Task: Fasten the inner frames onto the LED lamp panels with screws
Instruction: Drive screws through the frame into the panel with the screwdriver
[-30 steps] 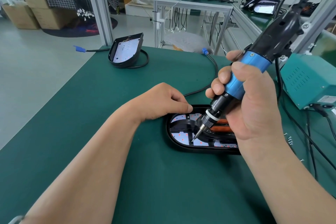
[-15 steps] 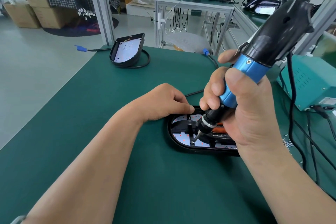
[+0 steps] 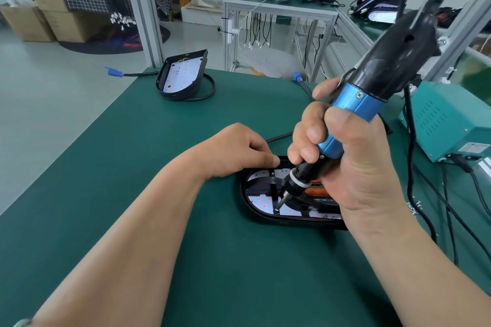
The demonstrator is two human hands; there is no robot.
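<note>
in the head view my right grip [image 3: 358,172] sits right of centre, fingers and thumb clamped round the blue barrel of the electric screwdriver [image 3: 356,107]. i hold it low on the barrel, near the black collar, so i can steer the tip. the heavy black body and its cord lean off toward the upper right of the frame. the tool is tilted, with the bit running down and to the left until it meets a screw [image 3: 276,210] at the near side of the inner frame [image 3: 261,182]. that frame is the black curved piece lying inside the led lamp panel [image 3: 281,222]. the panel lies flat on the green tabletop [image 3: 132,167], just right of the frame's centre, its white board with red dots facing up. my left grip [image 3: 233,151] comes in from the lower left, its fingers curled down over the panel's far rim and the thumb tip on that rim. i judge it is there to stop the housing sliding or twisting when the bit bites. whether the screw is already seated i cannot tell, as it is too small under the tip. a second panel [image 3: 180,74] waits in the upper left of the tabletop, well apart, with its cable looped beside it. the teal power box [image 3: 451,119] stands at the right edge, near enough for the screwdriver cord to reach.
</note>
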